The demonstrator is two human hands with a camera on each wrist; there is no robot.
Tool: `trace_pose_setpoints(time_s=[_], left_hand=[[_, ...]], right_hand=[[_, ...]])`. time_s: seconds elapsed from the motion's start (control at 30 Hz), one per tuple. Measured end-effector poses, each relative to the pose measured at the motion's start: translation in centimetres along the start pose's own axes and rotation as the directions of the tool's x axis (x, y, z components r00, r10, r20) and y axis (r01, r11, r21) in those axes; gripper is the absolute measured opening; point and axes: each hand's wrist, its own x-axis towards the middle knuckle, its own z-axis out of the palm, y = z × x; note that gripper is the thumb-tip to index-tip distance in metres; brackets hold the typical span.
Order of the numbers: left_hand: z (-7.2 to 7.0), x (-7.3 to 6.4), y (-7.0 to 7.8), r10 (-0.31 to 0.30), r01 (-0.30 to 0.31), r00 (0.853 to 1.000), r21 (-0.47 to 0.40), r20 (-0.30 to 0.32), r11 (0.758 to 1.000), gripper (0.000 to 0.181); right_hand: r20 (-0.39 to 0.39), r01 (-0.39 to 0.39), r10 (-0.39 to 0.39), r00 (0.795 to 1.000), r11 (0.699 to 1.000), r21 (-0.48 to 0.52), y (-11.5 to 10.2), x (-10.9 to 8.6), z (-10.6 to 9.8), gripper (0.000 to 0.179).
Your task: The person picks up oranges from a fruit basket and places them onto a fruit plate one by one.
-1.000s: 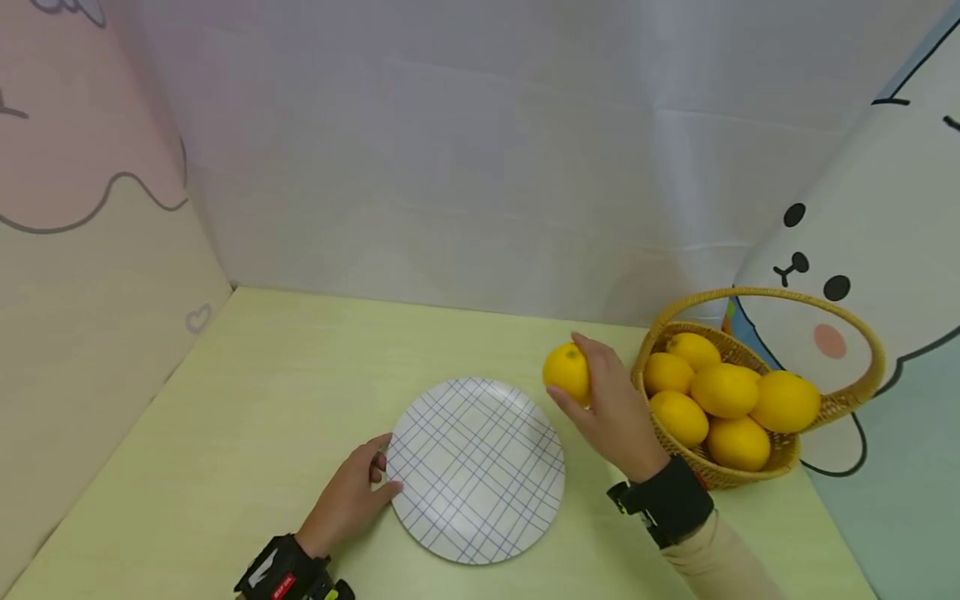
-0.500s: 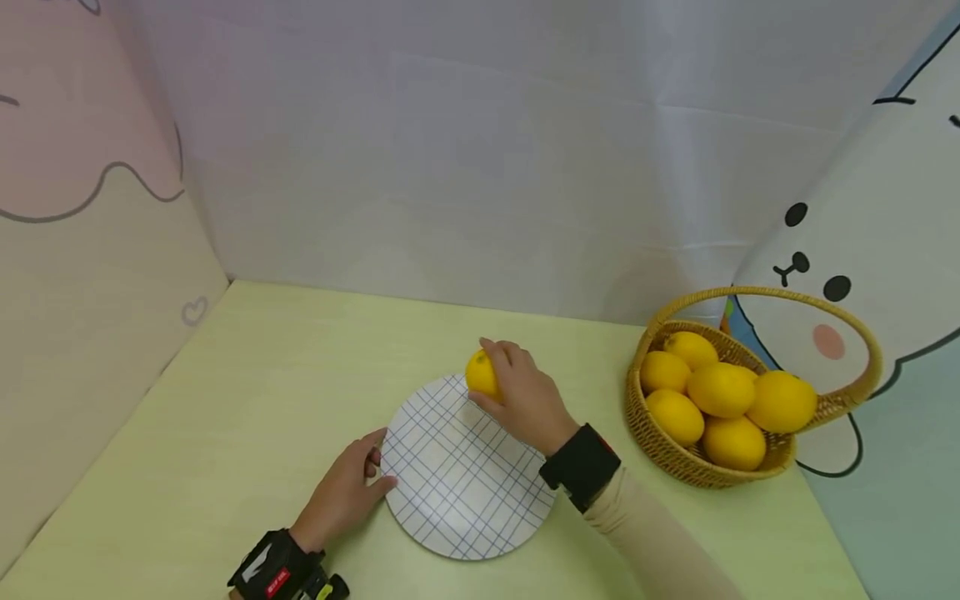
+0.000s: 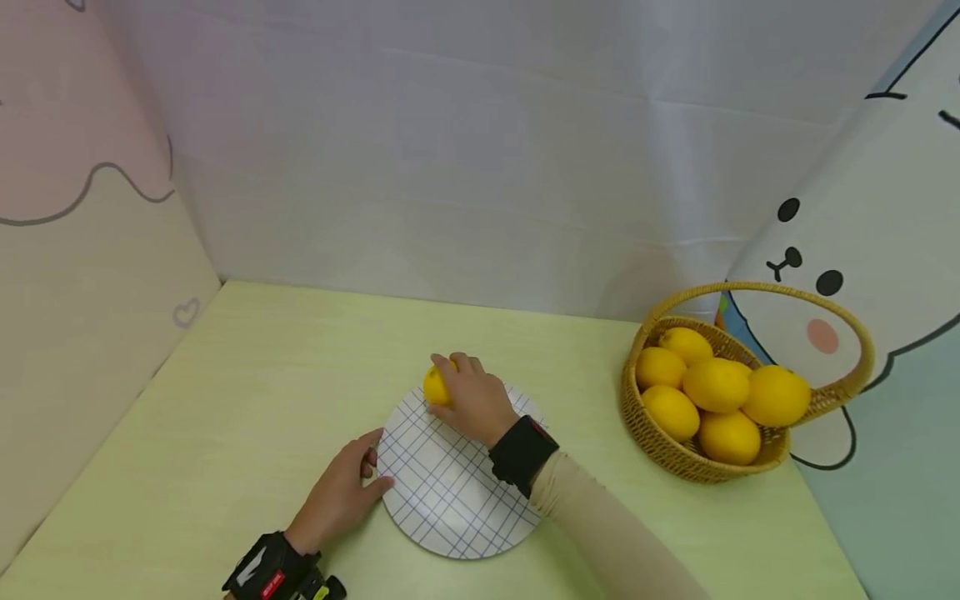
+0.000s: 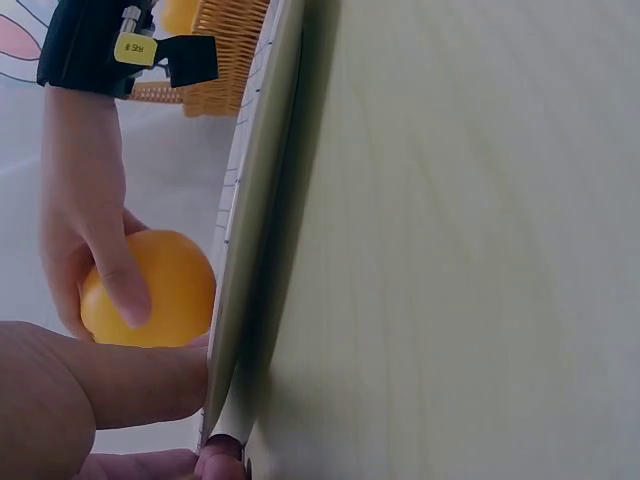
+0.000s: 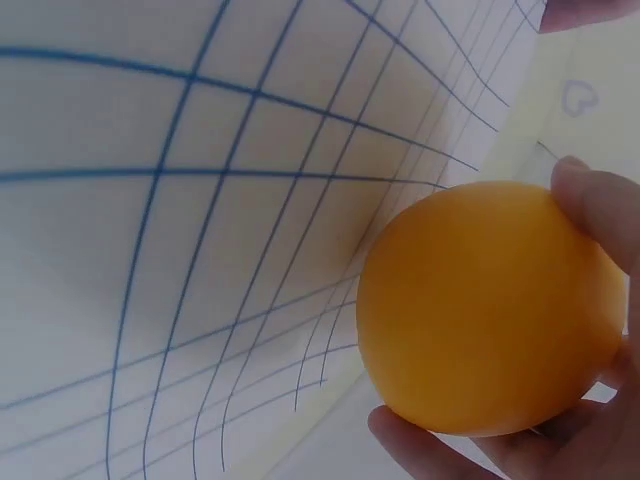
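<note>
A yellow lemon (image 3: 437,387) is gripped by my right hand (image 3: 476,402) over the far left part of a round white plate (image 3: 450,517) with a blue grid pattern. In the right wrist view the lemon (image 5: 480,310) sits between thumb and fingers, close to the plate's surface (image 5: 200,250); whether it touches cannot be told. My left hand (image 3: 341,490) pinches the plate's left rim, thumb on top. The left wrist view shows a fingertip (image 4: 222,462) under the plate's edge (image 4: 250,240), which stands slightly off the table there.
A wicker basket (image 3: 637,429) with a tall arched handle (image 3: 757,287) holds several lemons (image 3: 716,385) at the right of the pale yellow table (image 3: 262,375). White and cartoon-printed cloth walls (image 3: 450,167) enclose the back and sides.
My right hand has carried the lemon left, from beside the basket to over the plate's far left part. My left hand keeps its hold on the plate's rim.
</note>
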Motion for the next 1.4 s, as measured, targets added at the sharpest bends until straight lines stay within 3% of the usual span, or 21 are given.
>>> trace_pose_setpoints(time_s=[0.33, 1.1, 1.4], left_hand=[[-0.3, -0.4, 0.3, 0.001, -0.001, 1.000, 0.002, 0.006, 1.000, 0.066], [-0.3, -0.3, 0.2, -0.006, 0.006, 1.000, 0.007, 0.012, 1.000, 0.067], [-0.4, -0.3, 0.2, -0.012, 0.012, 1.000, 0.001, 0.016, 1.000, 0.067]], right_hand=[[-0.050, 0.007, -0.011, 0.999, 0.997, -0.074, -1.4, 0.8, 1.2, 0.085], [-0.015, -0.035, 0.034, 0.999, 0.999, -0.028, -1.8, 1.0, 1.6, 0.096], [-0.036, -0.038, 0.037, 0.999, 0.999, -0.024, -1.9, 0.8, 1.7, 0.097]])
